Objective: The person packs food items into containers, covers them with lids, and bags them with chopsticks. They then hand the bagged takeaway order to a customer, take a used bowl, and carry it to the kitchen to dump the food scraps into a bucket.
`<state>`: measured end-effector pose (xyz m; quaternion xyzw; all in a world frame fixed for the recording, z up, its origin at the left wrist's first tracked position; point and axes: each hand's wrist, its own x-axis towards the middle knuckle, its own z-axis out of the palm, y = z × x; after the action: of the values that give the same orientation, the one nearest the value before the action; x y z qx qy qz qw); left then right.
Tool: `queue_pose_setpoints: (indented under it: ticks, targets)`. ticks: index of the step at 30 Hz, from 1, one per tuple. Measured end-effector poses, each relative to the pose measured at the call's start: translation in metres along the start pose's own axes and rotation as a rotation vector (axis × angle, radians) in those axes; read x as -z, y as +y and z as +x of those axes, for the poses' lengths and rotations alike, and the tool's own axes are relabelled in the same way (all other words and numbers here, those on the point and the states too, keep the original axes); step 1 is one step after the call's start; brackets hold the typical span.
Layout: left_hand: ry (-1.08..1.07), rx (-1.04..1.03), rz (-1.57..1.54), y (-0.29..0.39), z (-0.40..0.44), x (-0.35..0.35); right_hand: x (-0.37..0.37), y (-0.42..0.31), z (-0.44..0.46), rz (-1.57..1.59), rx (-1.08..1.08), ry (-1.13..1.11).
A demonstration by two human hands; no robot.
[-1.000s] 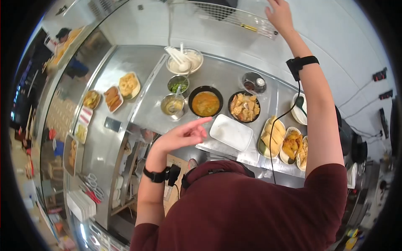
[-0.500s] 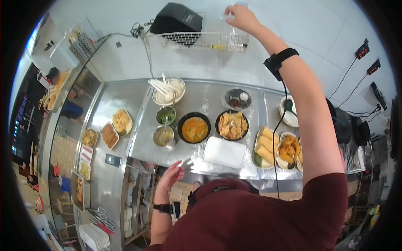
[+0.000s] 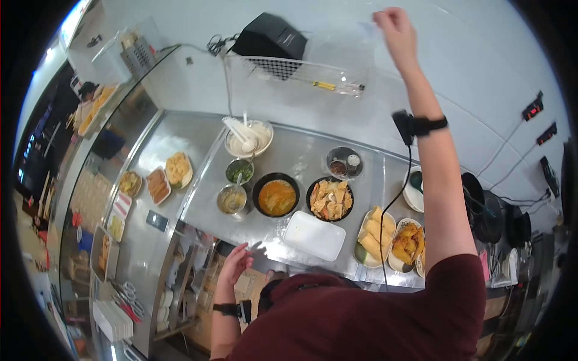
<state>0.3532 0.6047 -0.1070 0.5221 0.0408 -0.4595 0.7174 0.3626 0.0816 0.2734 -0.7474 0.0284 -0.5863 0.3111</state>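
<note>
My right hand (image 3: 396, 36) is raised against the white wall, up and to the right of the wire rack (image 3: 289, 69). Its fingers are curled in; a faint clear sheet-like plastic (image 3: 346, 45) shows beside it, but whether they grip it is hard to see. Low at the counter's front edge hovers my left hand (image 3: 236, 265), fingers apart and holding nothing. On the counter beyond it are a black bowl of orange soup (image 3: 277, 195), a black bowl of cooked pieces (image 3: 330, 200) and a white rectangular tray (image 3: 314, 236).
A steel pot (image 3: 232, 201), a bowl of white spoons (image 3: 249, 138) and a dish of small cups (image 3: 344, 162) stand on the counter. Food plates line the right, including yellow rolls (image 3: 374, 234). A phone (image 3: 157, 221) and scissors (image 3: 128, 301) lie left. A cable (image 3: 390, 210) hangs from my right arm.
My right hand has moved right, away from the rack, and its wrist has straightened upward. My left hand has stayed by the counter's front edge. The whole view has tilted somewhat.
</note>
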Motion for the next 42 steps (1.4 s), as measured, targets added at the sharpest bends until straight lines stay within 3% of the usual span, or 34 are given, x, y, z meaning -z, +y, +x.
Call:
queue_pose_setpoints:
  ticks: [2, 5, 6, 7, 9, 11, 15, 21, 24, 27, 30, 34, 37, 42]
  targets:
    - [0.038, -0.011, -0.022, 0.004, 0.004, -0.005, 0.003, -0.025, -0.041, 0.137, -0.003, -0.006]
    - [0.049, -0.004, 0.014, 0.007, 0.031, -0.003, -0.005, -0.056, -0.142, -0.047, 0.127, -0.349]
    - [0.050, -0.003, -0.022, 0.005, 0.046, 0.000, -0.018, -0.052, -0.178, -0.168, 0.290, -0.398]
    - [0.047, -0.005, -0.055, 0.005, 0.062, 0.002, -0.034, -0.052, -0.220, -0.192, 0.226, -0.446]
    - [0.099, 0.054, -0.144, 0.016, 0.090, -0.008, -0.070, -0.034, -0.292, -0.221, 0.351, -0.540]
    - [0.111, 0.081, -0.222, 0.027, 0.113, -0.008, -0.107, -0.011, -0.355, -0.262, 0.369, -0.726]
    - [0.062, 0.138, -0.394, 0.050, 0.149, 0.009, -0.144, -0.005, -0.422, -0.338, 0.289, -0.783]
    - [-0.014, 0.157, -0.348, 0.066, 0.151, 0.033, -0.172, -0.018, -0.458, -0.373, 0.028, -0.871]
    - [-0.011, 0.114, -0.223, 0.070, 0.158, 0.045, -0.185, -0.022, -0.461, -0.360, 0.013, -0.872]
    - [-0.035, 0.140, 0.058, 0.075, 0.169, 0.043, -0.188, -0.025, -0.453, -0.340, -0.078, -0.804]
    - [-0.085, 0.166, 0.301, 0.081, 0.176, 0.015, -0.190, -0.005, -0.425, -0.614, -0.180, -0.535]
    - [0.014, -0.143, 0.534, 0.050, 0.212, -0.006, -0.186, 0.042, -0.408, -0.738, -0.337, -0.560]
    - [0.119, -0.470, 0.686, 0.025, 0.229, -0.007, -0.184, 0.056, -0.410, -0.679, -0.489, -0.702]
    - [0.002, -0.389, 0.598, 0.036, 0.216, -0.008, -0.185, 0.038, -0.419, -0.599, -0.678, -0.762]
